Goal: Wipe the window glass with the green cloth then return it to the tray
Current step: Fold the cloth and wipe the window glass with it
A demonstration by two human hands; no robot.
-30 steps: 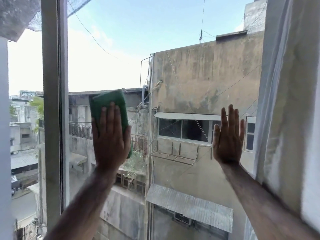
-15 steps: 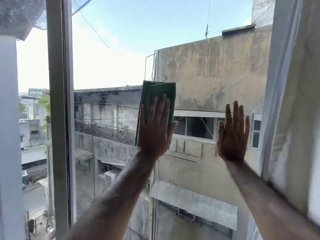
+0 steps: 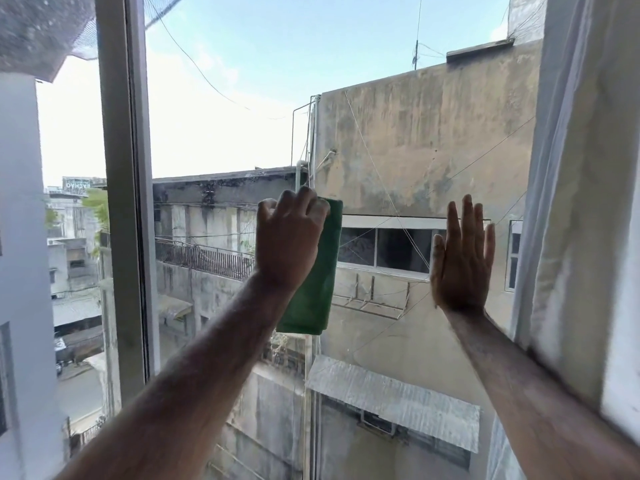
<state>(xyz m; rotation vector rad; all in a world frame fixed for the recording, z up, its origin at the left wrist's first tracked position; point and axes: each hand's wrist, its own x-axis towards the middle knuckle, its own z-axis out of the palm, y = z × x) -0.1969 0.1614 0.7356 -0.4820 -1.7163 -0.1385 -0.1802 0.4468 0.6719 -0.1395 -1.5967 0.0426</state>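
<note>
our left hand (image 3: 289, 242) curls its fingers over the top edge of the green cloth (image 3: 318, 271), a soft folded rectangle hanging flat on the smooth window glass (image 3: 221, 109). our right hand (image 3: 462, 261) is just right of it, palm open, fingers straight, pressed flat to the glass. pale crumpled curtain (image 3: 585, 202) right of that hand, grey metal frame (image 3: 123, 202) left of the cloth hand.
</note>
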